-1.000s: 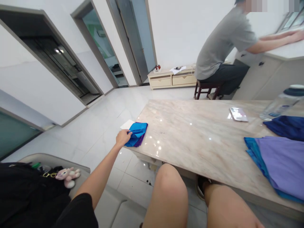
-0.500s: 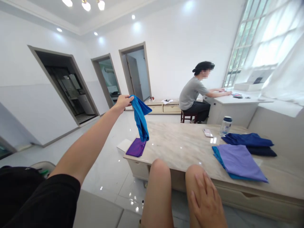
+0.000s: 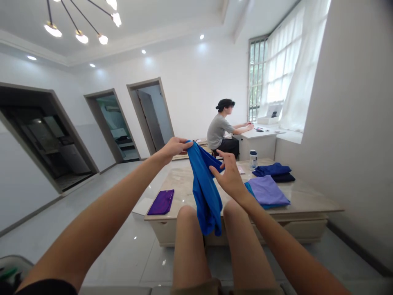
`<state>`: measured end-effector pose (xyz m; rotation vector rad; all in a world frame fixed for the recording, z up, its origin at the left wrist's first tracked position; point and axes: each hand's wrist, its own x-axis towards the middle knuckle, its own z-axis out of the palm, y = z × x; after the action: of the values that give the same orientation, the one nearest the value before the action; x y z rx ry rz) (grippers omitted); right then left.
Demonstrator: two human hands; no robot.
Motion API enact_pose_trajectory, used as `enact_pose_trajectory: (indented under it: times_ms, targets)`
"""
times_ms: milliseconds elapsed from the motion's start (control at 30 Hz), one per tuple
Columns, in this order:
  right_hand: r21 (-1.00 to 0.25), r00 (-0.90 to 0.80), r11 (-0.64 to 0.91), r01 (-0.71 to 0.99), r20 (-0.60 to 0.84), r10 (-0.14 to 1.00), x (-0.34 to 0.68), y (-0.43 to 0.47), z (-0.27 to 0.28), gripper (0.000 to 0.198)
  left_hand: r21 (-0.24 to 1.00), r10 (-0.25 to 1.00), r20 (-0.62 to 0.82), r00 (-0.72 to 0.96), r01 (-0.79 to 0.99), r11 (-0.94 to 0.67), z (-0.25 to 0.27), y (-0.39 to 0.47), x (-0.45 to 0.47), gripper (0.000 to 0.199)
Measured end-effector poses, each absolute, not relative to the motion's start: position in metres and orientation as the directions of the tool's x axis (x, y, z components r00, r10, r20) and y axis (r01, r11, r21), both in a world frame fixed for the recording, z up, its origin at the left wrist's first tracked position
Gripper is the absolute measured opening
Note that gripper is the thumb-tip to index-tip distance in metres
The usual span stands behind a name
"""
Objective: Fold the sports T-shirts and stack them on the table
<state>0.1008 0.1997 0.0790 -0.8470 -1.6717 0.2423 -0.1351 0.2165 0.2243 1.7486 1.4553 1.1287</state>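
A bright blue piece of cloth [image 3: 201,180] hangs in loose folds above my knees, its lower end between them. My left hand [image 3: 177,148] pinches it by the top edge between thumb and fingers. Close to the cloth's right side is my right hand [image 3: 227,172], thumb and forefinger spread around a darker blue flap; whether they touch it I cannot tell. A folded purple cloth [image 3: 161,202] lies at the left end of the marble-topped low table [image 3: 181,184]. On the right side sit a folded lavender cloth [image 3: 270,190] over a blue one, and dark blue folded cloths [image 3: 272,169].
A clear bottle with a dark lid [image 3: 253,159] stands toward the table's far side, and a phone [image 3: 240,169] lies partly hidden behind my right hand. Beyond, a person in a grey shirt [image 3: 219,131] sits at a white desk [image 3: 259,143] by the window.
My left hand has brought the blue cloth from over the table's left end toward my middle. My right hand has risen from my knee to the cloth. The view has turned right.
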Motion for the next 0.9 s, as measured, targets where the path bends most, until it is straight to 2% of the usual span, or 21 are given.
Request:
enact_pose_trajectory:
  times_ms: [67,167,200,333,433,533,633,767,900]
  targets:
    - [-0.487,-0.138,0.712,0.506,0.769,0.624,0.112,0.209,0.093,0.05,0.854,0.97,0.215,0.114,0.461,-0.243,0.209,0.214,-0.125,0.049]
    - [-0.427,-0.264,0.643,0.636,0.662,0.702,0.131,0.217,0.087,0.016,0.852,0.97,0.212,0.121,0.463,-0.244,0.193,0.217,-0.117,0.047]
    - [-0.424,-0.273,0.61,0.67,0.623,0.733,0.137,0.218,0.082,0.013,0.847,0.972,0.21,0.105,0.477,-0.234,0.189,0.218,-0.117,0.046]
    - [-0.413,-0.207,0.49,0.768,0.563,0.8,0.156,0.225,0.074,0.024,0.826,0.976,0.216,0.022,0.529,-0.194,0.184,0.225,-0.124,0.037]
    - [-0.341,-0.234,0.442,0.83,0.506,0.83,0.155,0.235,0.081,0.026,0.834,0.955,0.29,-0.056,0.504,-0.224,0.192,0.229,-0.13,0.032]
    - [-0.296,-0.291,0.393,0.871,0.333,0.897,0.141,0.243,0.078,0.024,0.833,0.911,0.384,-0.152,0.482,-0.271,0.208,0.23,-0.137,0.027]
    - [-0.313,-0.239,0.294,0.903,0.203,0.949,0.127,0.252,0.066,0.025,0.813,0.869,0.449,-0.208,0.498,-0.301,0.227,0.225,-0.148,0.022]
    - [-0.367,-0.101,0.173,0.914,0.207,0.973,0.136,0.272,0.071,0.029,0.798,0.806,0.493,-0.328,0.54,-0.268,0.253,0.207,-0.175,0.019]
    - [-0.412,0.021,0.099,0.906,0.276,0.961,0.171,0.295,0.112,0.034,0.807,0.71,0.515,-0.481,0.551,-0.212,0.284,0.188,-0.211,0.01]
